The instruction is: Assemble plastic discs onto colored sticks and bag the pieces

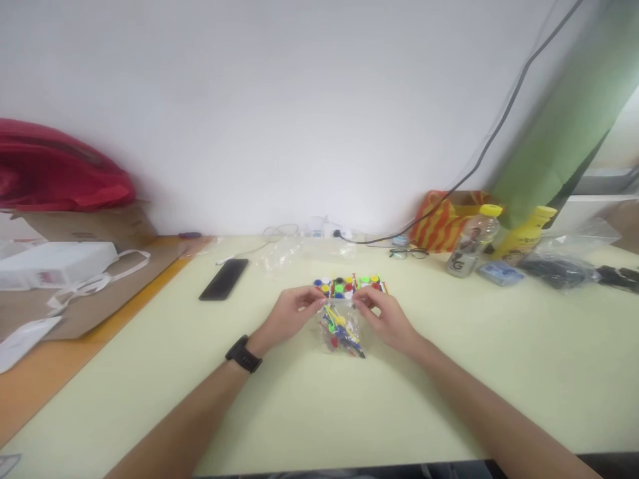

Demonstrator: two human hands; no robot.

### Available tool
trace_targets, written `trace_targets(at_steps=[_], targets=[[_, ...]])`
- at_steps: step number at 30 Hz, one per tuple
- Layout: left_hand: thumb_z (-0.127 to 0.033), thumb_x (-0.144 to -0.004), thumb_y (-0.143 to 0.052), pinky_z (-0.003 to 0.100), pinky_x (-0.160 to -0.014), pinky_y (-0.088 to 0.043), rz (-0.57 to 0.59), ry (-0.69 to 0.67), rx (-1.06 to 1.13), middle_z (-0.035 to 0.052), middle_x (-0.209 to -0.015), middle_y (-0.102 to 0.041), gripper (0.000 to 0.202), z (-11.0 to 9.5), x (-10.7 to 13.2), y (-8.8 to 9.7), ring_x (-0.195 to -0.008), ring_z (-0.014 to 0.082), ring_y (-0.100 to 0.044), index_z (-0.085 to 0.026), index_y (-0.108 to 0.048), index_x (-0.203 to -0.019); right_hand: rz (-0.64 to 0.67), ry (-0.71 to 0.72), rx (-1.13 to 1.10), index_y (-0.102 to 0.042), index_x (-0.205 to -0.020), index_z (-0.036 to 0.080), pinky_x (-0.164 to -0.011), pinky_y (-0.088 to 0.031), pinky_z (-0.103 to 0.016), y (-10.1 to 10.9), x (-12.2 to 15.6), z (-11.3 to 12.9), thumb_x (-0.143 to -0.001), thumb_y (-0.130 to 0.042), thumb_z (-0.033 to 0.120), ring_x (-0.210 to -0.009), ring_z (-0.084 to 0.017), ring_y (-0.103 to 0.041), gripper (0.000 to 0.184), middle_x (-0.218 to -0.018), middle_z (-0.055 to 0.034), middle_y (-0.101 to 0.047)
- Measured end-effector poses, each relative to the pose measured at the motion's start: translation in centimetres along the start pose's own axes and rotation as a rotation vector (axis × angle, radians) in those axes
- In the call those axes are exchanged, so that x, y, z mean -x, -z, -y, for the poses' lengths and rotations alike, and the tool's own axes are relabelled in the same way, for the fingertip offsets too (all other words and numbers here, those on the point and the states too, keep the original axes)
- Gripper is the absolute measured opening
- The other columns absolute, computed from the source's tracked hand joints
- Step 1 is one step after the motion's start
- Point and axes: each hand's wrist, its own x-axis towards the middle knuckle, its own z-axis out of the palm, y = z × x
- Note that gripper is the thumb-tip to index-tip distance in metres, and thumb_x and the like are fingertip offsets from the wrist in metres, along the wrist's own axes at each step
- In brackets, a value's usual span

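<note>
Between my two hands hangs a clear plastic bag (pixel 342 332) filled with small colourful plastic pieces in yellow, blue, green and red. My left hand (pixel 294 311), with a black watch on its wrist, pinches the bag's top left corner. On the other side my right hand (pixel 387 318) pinches the top right corner. Just behind the bag lie several packs of colourful round pieces (pixel 344 286), partly covered by my fingers. The pieces' exact kind is too small to make out.
A black phone (pixel 224 279) lies left of my hands. Glasses (pixel 408 253), a clear bottle (pixel 473 243), a yellow bottle (pixel 524 236), a blue packet (pixel 500 273) and a striped bag (pixel 433 223) stand or lie at the back right. Cardboard (pixel 120 286) covers the left side.
</note>
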Motion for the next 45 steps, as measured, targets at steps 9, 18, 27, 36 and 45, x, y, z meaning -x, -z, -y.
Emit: trace_targets(at_steps=[9,18,27,36,45], targets=[[-0.035,-0.088,-0.076,0.029,-0.073,-0.055,-0.012,0.038,0.203,0.0079,-0.086,-0.073,0.023,0.3,-0.1,0.1,-0.077,0.0168,-0.064,-0.014,-0.079,-0.095,-0.057,-0.056,-0.261,-0.077,-0.099,0.02,-0.067,-0.055,-0.031,0.1,-0.2,-0.2,-0.091,-0.064,0.03,-0.076,-0.019,-0.066,0.018,-0.084,-0.006,-0.073],[-0.03,-0.088,-0.074,0.03,-0.074,-0.054,-0.053,0.008,0.24,0.0063,-0.077,-0.073,0.017,-0.8,0.1,0.2,-0.074,0.0179,-0.065,-0.015,-0.082,-0.091,-0.101,0.028,-0.277,-0.082,-0.093,0.024,-0.066,-0.055,-0.033,0.6,-0.3,0.5,-0.088,-0.062,0.023,-0.072,-0.019,-0.066,0.021,-0.078,-0.0056,-0.072],[-0.035,-0.089,-0.076,0.031,-0.079,-0.055,0.012,0.052,0.209,0.0086,-0.096,-0.075,0.03,-1.2,0.4,-1.1,-0.086,0.0194,-0.067,-0.017,-0.078,-0.112,0.005,0.019,-0.119,-0.074,-0.102,0.021,-0.07,-0.051,-0.032,1.0,0.0,1.1,-0.092,-0.063,0.027,-0.075,-0.02,-0.065,0.016,-0.083,-0.0046,-0.072],[-0.039,-0.093,-0.069,0.031,-0.078,-0.054,0.139,0.005,-0.011,0.009,-0.094,-0.075,0.025,-2.0,0.6,-0.9,-0.085,0.0203,-0.066,-0.017,-0.079,-0.099,0.18,0.031,0.024,-0.072,-0.085,0.02,-0.063,-0.044,-0.028,0.6,-0.2,1.6,-0.099,-0.058,0.04,-0.069,-0.017,-0.057,0.029,-0.078,-0.0042,-0.067],[-0.046,-0.09,-0.071,0.027,-0.066,-0.051,0.231,0.092,0.051,0.0052,-0.076,-0.07,0.033,-1.6,0.3,0.1,-0.069,0.0159,-0.062,-0.014,-0.073,-0.081,0.26,0.056,0.067,-0.07,-0.081,0.02,-0.06,-0.042,-0.027,1.5,-0.1,1.8,-0.101,-0.056,0.045,-0.066,-0.016,-0.054,0.035,-0.072,-0.0028,-0.065]])
